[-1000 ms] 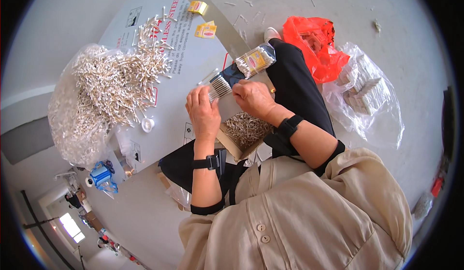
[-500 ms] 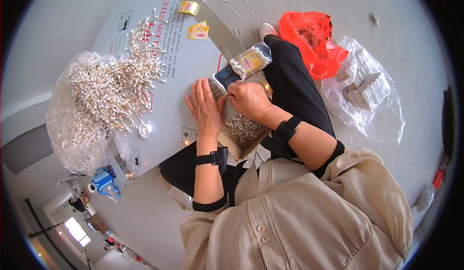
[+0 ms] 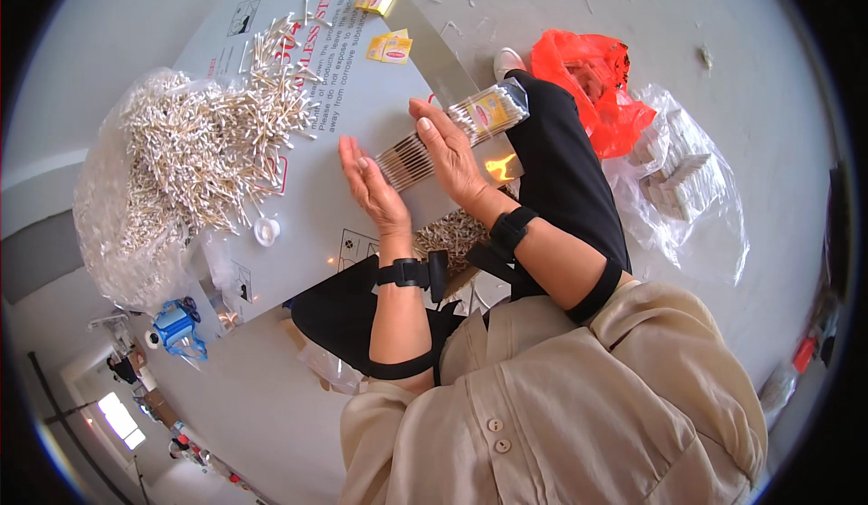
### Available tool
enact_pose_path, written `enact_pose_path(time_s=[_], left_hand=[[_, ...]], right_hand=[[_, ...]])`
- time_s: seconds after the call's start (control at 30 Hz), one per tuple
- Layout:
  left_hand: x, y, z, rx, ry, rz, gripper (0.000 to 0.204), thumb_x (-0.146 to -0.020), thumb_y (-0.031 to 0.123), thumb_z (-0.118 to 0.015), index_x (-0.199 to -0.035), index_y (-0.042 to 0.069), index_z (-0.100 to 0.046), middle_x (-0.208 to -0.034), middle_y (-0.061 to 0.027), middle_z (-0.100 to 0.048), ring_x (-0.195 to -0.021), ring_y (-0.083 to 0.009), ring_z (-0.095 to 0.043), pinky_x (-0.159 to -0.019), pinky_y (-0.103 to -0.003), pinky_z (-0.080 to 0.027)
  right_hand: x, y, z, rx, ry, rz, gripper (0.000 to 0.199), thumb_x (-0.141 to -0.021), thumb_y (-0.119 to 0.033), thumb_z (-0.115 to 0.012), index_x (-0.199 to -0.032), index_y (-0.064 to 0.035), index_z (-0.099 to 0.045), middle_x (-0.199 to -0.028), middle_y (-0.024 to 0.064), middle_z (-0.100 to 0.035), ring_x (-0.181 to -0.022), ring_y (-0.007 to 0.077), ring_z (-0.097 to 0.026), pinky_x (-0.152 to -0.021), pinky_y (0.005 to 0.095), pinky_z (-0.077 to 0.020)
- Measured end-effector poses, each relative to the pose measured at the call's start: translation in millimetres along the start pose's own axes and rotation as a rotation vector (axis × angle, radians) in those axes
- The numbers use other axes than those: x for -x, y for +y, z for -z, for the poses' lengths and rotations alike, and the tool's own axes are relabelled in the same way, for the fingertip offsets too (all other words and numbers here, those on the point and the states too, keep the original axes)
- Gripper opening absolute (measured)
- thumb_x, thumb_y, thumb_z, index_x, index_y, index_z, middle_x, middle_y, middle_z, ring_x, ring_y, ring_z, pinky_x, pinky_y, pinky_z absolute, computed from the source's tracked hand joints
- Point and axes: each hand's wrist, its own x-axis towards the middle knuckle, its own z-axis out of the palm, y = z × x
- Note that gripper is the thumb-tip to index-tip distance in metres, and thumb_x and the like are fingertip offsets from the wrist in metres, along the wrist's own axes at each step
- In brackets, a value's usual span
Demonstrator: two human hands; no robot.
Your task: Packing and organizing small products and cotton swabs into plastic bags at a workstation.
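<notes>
A row of cotton swabs [image 3: 403, 163] lies side by side near the edge of the metal-sheet table [image 3: 316, 207]. My left hand [image 3: 383, 201] is at the left end of this row, its fingers outstretched and the thumb raised. Across the row's right part lies my right hand [image 3: 452, 157], fingers straight, hiding some swabs. Just beyond it is a clear pack of swabs [image 3: 494, 110] with a yellow card inside. Below my wrists, partly covered by them, a box of loose swabs [image 3: 450, 232] sits by my lap.
A large heap of swabs [image 3: 194, 148] spills from a clear bag [image 3: 104, 243] at left. Yellow cards [image 3: 391, 48] and a small yellow box [image 3: 374, 0] lie at the far edge. A red bag [image 3: 579, 80] and a clear bag of white packs [image 3: 678, 184] rest on the floor at right.
My right hand has gone from a closed grip to straight fingers over the swabs. My left hand has drawn off the row's top to its left end. More swabs show in the row.
</notes>
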Motion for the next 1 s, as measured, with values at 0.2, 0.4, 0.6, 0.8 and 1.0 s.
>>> enact_pose_path(time_s=[0.2, 0.4, 0.6, 0.8, 1.0], left_hand=[[-0.1, -2.2, -6.1, 0.175, 0.001, 0.029, 0.062, -0.102, 0.039, -0.039, -0.147, -0.003, -0.028, -0.149, -0.0210, -0.035, -0.141, -0.0282, -0.032, -0.116, -0.042, -0.023], [-2.1, -2.4, 19.9, 0.282, 0.084, 0.052, 0.054, -0.102, 0.031, -0.042, -0.143, -0.004, -0.034, -0.147, -0.0198, -0.038, -0.138, -0.0279, -0.036, -0.115, -0.043, -0.025], [17.2, -8.3, 51.3, -0.078, -0.054, -0.007, 0.049, -0.098, 0.020, -0.050, -0.141, -0.001, -0.037, -0.148, -0.0164, -0.039, -0.137, -0.0310, -0.037, -0.114, -0.045, -0.028], [26.2, 13.4, 28.0, -0.879, -0.312, -0.382, 0.069, -0.088, 0.028, -0.064, -0.145, 0.002, -0.033, -0.154, -0.0199, -0.026, -0.144, -0.0375, -0.022, -0.116, -0.052, -0.019], [31.7, 11.8, 16.6, -1.177, -0.484, -0.381, 0.086, -0.085, 0.040, -0.066, -0.151, 0.006, -0.022, -0.157, -0.0180, -0.021, -0.146, -0.0351, -0.017, -0.116, -0.058, -0.014]], right_hand=[[-4.7, 9.2, 0.1, -0.116, -0.061, -0.044, 0.048, -0.104, -0.033, -0.045, -0.135, 0.0033, -0.049, -0.133, 0.0128, -0.054, -0.128, 0.0189, -0.047, -0.109, 0.0310, -0.0368], [-6.6, 5.7, 13.2, -0.200, -0.059, -0.134, 0.043, -0.103, -0.028, -0.048, -0.133, 0.0033, -0.051, -0.130, 0.0110, -0.056, -0.125, 0.0172, -0.050, -0.109, 0.0301, -0.0380], [10.8, -15.0, 31.5, 0.136, -0.047, -0.142, 0.025, -0.095, -0.013, -0.059, -0.115, 0.0034, -0.061, -0.103, 0.0073, -0.067, -0.095, 0.0142, -0.062, -0.086, 0.0277, -0.0483], [27.7, -24.1, 47.5, 0.708, -0.184, 0.131, 0.018, -0.085, -0.006, -0.063, -0.101, 0.0007, -0.064, -0.090, 0.0171, -0.066, -0.080, 0.0296, -0.067, -0.069, 0.0369, -0.0524], [32.5, -30.7, 41.8, 1.044, -0.339, 0.231, 0.029, -0.080, -0.011, -0.061, -0.108, -0.0037, -0.059, -0.090, 0.0152, -0.060, -0.083, 0.0356, -0.065, -0.068, 0.0438, -0.0533]])
